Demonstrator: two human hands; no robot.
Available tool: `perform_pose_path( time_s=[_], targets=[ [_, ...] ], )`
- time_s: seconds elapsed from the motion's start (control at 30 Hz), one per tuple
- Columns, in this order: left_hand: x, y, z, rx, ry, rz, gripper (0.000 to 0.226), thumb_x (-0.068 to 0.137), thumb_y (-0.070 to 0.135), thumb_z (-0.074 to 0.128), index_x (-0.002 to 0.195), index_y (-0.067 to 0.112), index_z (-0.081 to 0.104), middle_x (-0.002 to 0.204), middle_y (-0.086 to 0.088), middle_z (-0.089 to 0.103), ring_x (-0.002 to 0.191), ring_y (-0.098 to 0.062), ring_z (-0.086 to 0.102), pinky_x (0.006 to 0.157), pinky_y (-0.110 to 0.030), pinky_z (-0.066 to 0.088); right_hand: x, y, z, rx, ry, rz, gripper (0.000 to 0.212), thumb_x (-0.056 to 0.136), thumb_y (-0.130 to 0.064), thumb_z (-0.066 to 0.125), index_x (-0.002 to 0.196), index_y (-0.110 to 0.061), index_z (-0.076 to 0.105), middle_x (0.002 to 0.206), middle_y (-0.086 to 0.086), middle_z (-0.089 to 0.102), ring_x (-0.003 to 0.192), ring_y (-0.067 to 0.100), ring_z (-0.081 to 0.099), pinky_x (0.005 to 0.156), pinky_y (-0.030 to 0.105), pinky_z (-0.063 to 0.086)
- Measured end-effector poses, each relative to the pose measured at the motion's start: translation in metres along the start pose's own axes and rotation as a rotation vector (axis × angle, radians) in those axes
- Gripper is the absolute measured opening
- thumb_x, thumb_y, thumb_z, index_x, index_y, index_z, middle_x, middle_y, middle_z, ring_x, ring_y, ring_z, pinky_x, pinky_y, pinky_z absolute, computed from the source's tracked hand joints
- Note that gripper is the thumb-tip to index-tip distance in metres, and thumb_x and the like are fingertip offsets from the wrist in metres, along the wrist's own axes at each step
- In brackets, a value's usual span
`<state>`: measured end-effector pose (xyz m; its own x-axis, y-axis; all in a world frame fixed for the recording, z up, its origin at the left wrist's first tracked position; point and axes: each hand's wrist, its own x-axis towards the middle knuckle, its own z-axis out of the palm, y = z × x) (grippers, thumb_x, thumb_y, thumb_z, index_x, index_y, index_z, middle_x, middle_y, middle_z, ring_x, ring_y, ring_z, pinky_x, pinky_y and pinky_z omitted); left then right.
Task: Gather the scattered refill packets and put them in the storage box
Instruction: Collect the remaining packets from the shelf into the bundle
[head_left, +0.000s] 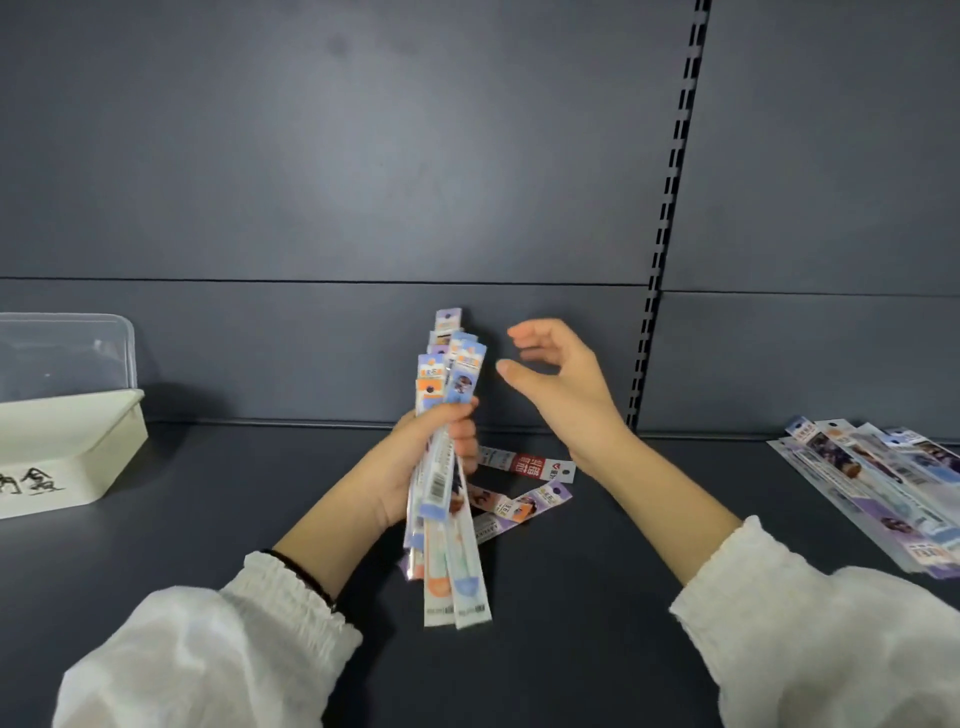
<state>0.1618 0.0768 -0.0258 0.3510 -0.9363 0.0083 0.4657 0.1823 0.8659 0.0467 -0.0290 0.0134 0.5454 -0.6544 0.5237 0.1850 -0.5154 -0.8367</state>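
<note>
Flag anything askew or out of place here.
Nothing looks damaged. The bundle in the left hand is ragged, with packet ends staggered top and bottom. Loose packets lie crossed on the shelf just beyond that hand, and a fanned pile sits at far right, all outside the storage box.

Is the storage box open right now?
Open: the storage box has its clear lid raised behind it, leaving the top uncovered.
</note>
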Motion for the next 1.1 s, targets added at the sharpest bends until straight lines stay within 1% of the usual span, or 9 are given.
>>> perform_pose_path(
  time_s=[0.07, 0.13, 0.23, 0.33, 0.53, 0.6, 0.8, 0.93, 1.1],
  targets=[
    [0.004, 0.007, -0.011, -0.110, 0.064, 0.061, 0.013, 0.081, 0.019, 0.060, 0.081, 0.018, 0.048, 0.047, 0.008, 0.043, 0.039, -0.005, 0.043, 0.049, -0.021, 0.050, -0.006, 0.013, -0.015, -0.069, -0.048, 0.026, 0.023, 0.083, -0.011, 0.069, 0.096, -0.027, 0.060, 0.109, -0.002, 0.062, 0.096, 0.005, 0.058, 0.085, 0.017, 0.044],
    [0.007, 0.013, -0.021, -0.175, 0.111, 0.121, 0.008, 0.089, 0.020, 0.056, 0.083, 0.018, 0.051, 0.047, 0.008, 0.044, 0.040, -0.005, 0.045, 0.057, -0.025, 0.056, -0.012, 0.027, -0.031, -0.188, -0.254, 0.094, 0.018, 0.084, -0.016, 0.070, 0.099, -0.024, 0.065, 0.105, -0.004, 0.065, 0.091, -0.002, 0.060, 0.084, 0.018, 0.044],
    [0.007, 0.019, -0.030, -0.238, 0.138, 0.164, 0.017, 0.096, 0.025, 0.048, 0.082, 0.016, 0.051, 0.047, 0.008, 0.044, 0.037, -0.003, 0.043, 0.041, -0.017, 0.045, -0.021, 0.044, -0.045, -0.439, -0.651, 0.165, 0.029, 0.081, -0.033, 0.073, 0.109, -0.024, 0.069, 0.113, -0.006, 0.059, 0.096, -0.003, 0.059, 0.083, 0.014, 0.045],
    [0.007, 0.023, -0.032, -0.275, 0.149, 0.187, 0.021, 0.098, 0.025, 0.044, 0.080, 0.016, 0.050, 0.045, 0.009, 0.042, 0.031, -0.002, 0.036, 0.032, -0.012, 0.030, -0.025, 0.054, -0.045, -0.695, -0.793, 0.078, 0.044, 0.077, -0.050, 0.071, 0.119, -0.035, 0.065, 0.122, -0.014, 0.049, 0.120, 0.004, 0.036, 0.102, 0.023, 0.035],
    [0.009, 0.024, -0.040, -0.294, 0.168, 0.166, 0.018, 0.095, 0.023, 0.047, 0.078, 0.017, 0.048, 0.048, 0.007, 0.043, 0.030, -0.002, 0.035, 0.030, -0.011, 0.027, -0.030, 0.056, -0.033, -0.722, -0.666, -0.024, 0.042, 0.071, -0.059, 0.070, 0.105, -0.035, 0.069, 0.114, -0.017, 0.050, 0.114, 0.005, 0.036, 0.101, 0.030, 0.037],
    [0.009, 0.023, -0.041, -0.272, 0.171, 0.157, 0.015, 0.091, 0.022, 0.052, 0.078, 0.017, 0.046, 0.048, 0.007, 0.043, 0.030, -0.003, 0.034, 0.030, -0.011, 0.026, -0.030, 0.054, -0.031, -0.692, -0.648, -0.017, 0.031, 0.072, -0.050, 0.075, 0.097, -0.034, 0.069, 0.111, -0.015, 0.052, 0.109, 0.005, 0.041, 0.095, 0.027, 0.039],
    [0.012, 0.018, -0.037, -0.214, 0.131, 0.105, 0.016, 0.086, 0.015, 0.056, 0.075, 0.016, 0.045, 0.050, 0.005, 0.046, 0.031, -0.002, 0.036, 0.032, -0.012, 0.031, -0.026, 0.045, -0.035, -0.148, -0.445, 0.276, 0.010, 0.077, -0.013, 0.077, 0.085, -0.015, 0.070, 0.086, -0.003, 0.067, 0.077, 0.006, 0.059, 0.073, 0.019, 0.047],
    [0.009, 0.018, -0.036, -0.212, 0.165, 0.099, 0.016, 0.090, 0.016, 0.055, 0.077, 0.017, 0.046, 0.052, 0.005, 0.047, 0.034, -0.002, 0.039, 0.032, -0.013, 0.034, -0.019, 0.044, -0.048, 0.191, -0.335, 0.432, 0.008, 0.082, -0.005, 0.071, 0.083, -0.012, 0.067, 0.085, 0.005, 0.070, 0.081, 0.014, 0.065, 0.080, 0.029, 0.049],
    [0.005, 0.017, -0.034, -0.218, 0.202, 0.099, 0.008, 0.084, 0.017, 0.058, 0.081, 0.016, 0.050, 0.054, 0.004, 0.053, 0.036, -0.003, 0.044, 0.033, -0.014, 0.037, -0.012, 0.043, -0.057, 0.417, -0.171, 0.449, 0.010, 0.088, -0.008, 0.063, 0.086, -0.016, 0.069, 0.090, 0.001, 0.073, 0.088, 0.013, 0.067, 0.079, 0.028, 0.050]
  ],
)
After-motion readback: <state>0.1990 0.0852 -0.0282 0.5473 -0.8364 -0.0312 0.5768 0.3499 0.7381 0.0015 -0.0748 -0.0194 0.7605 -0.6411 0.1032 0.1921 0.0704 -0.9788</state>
